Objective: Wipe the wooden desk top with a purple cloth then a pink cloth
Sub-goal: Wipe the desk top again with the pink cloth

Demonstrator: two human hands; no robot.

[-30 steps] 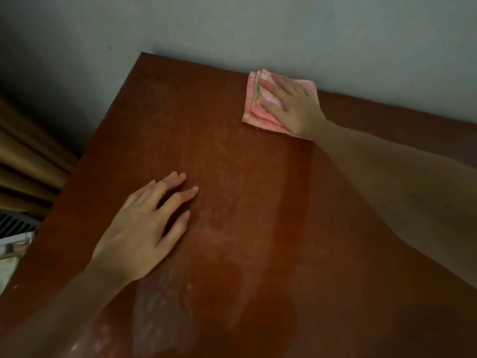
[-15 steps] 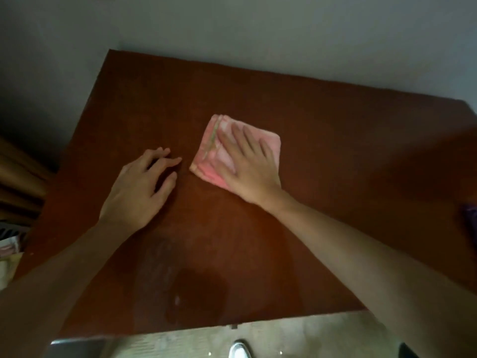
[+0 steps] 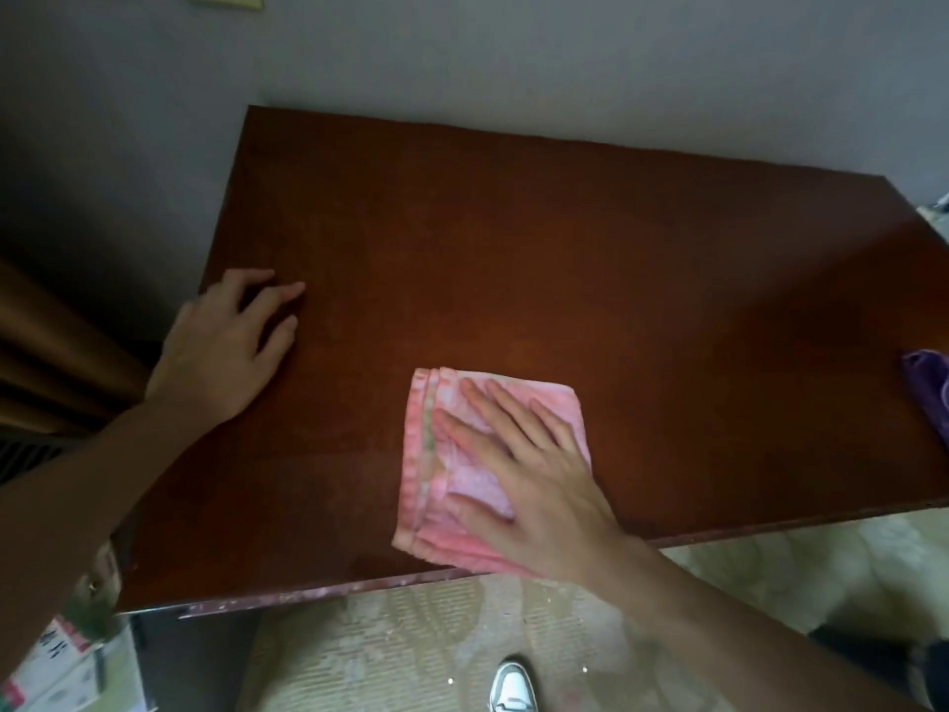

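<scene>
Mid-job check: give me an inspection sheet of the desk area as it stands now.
Surface: wooden desk top, dark and glossy, front edge chipped.
Job's things: folded pink cloth flat near front edge; purple cloth at right edge, partly out of frame.
Clutter: nothing seen on the desk.
Grippers: right hand presses flat on pink cloth; left hand rests on desk's left side, holding nothing.
Cables: nothing seen.
Surroundings: grey wall, curtain, shoe on patterned floor.
</scene>
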